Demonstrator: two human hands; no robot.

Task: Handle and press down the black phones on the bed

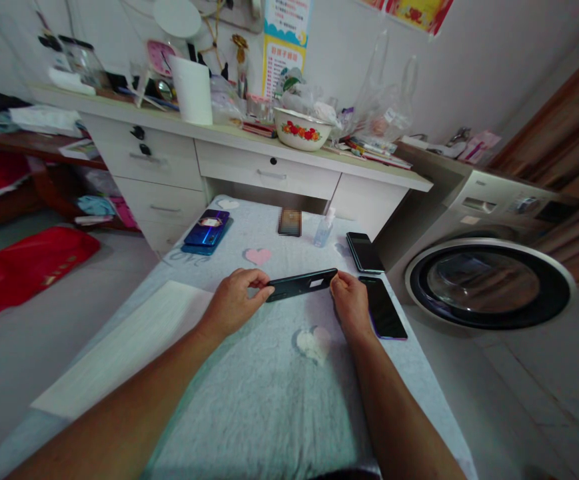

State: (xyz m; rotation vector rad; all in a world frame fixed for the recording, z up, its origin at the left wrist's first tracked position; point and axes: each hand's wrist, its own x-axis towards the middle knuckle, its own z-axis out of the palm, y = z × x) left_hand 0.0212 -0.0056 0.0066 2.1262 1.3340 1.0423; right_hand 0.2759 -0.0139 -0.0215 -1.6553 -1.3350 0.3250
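Note:
Between my two hands a dark phone [299, 285] is held up by its ends, tilted above the cloth. My left hand [239, 297] pinches its left end between thumb and fingers. At the right end, my right hand [350, 299] grips the corner with curled fingers. A phone with a black screen [383, 308] lies beside my right hand, and more dark phones [365, 253] lie just behind it. Blue phones [206, 230] rest at the back left of the table. A small clear spray bottle [323, 230] stands near the back, right of a brownish phone-like item [290, 222].
A white cloth or paper strip [129, 347] lies along the left of the cloth-covered table [289, 400]. Behind stands a cluttered desk [249, 137] with a flowered bowl [302, 130]. A washing machine [489, 280] is at the right, a red bag [34, 267] on the left floor.

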